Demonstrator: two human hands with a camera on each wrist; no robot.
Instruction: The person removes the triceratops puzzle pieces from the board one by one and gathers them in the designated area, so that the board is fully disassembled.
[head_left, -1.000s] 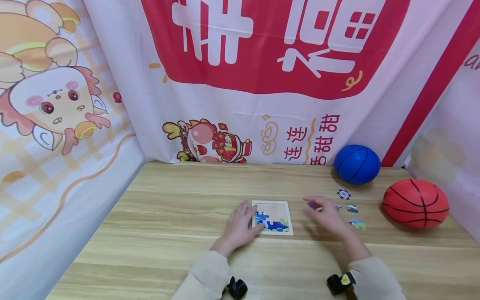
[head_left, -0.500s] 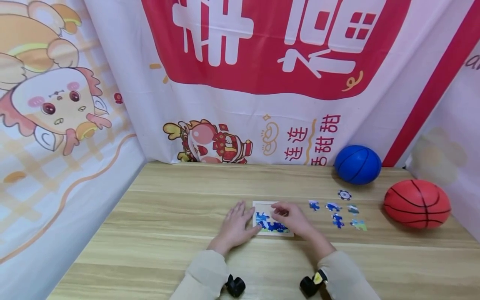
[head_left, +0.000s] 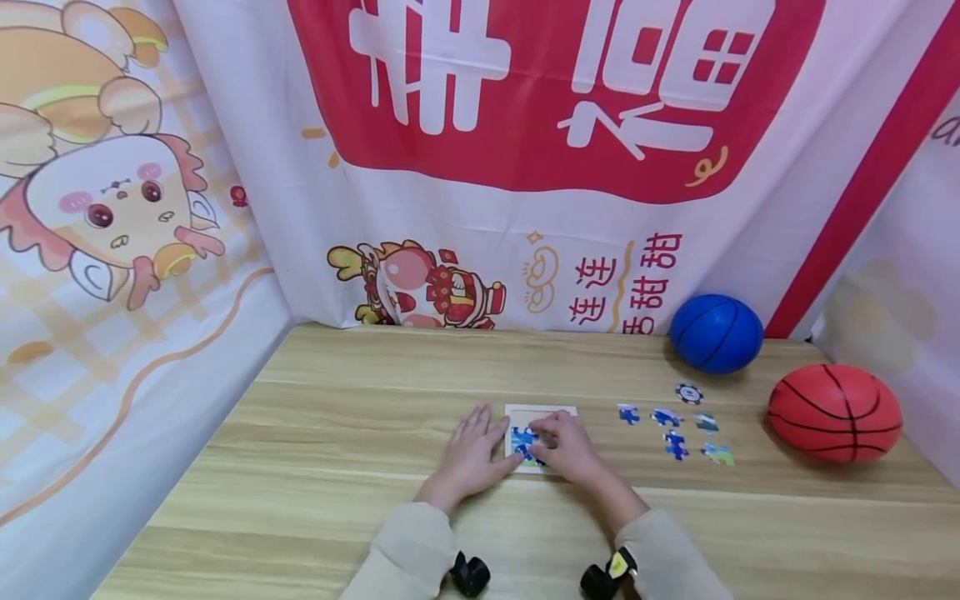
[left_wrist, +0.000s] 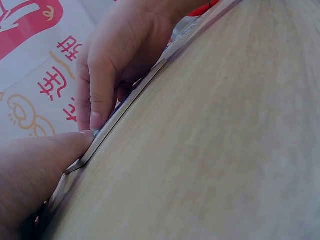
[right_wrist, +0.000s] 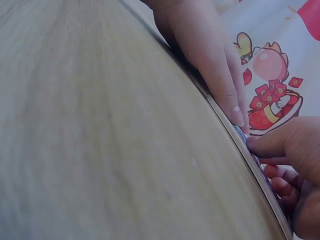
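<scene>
A small white-edged puzzle tray [head_left: 517,408] lies on the table in the head view, its lower part filled with blue puzzle pieces [head_left: 522,437]. My left hand [head_left: 471,452] rests flat at the tray's left side, fingers spread and thumb on its edge. Over the tray is my right hand [head_left: 572,450], its thumb and curled fingers pinching at a blue puzzle piece, which they mostly hide. Both wrist views show the left thumb [left_wrist: 55,152] and the right thumb [right_wrist: 267,142] with their tips close together on the tray.
Several loose puzzle pieces [head_left: 675,444] lie to the right of the tray, with a round chip-like disc [head_left: 689,393] behind them. A blue ball [head_left: 716,333] and a red ball [head_left: 835,412] sit farther right. Printed cloth [head_left: 450,208] hangs behind the table.
My right hand has moved left from the loose pieces to the tray, then down toward its lower left. Loose pieces it covered are now visible. The left hand stays nearly still.
</scene>
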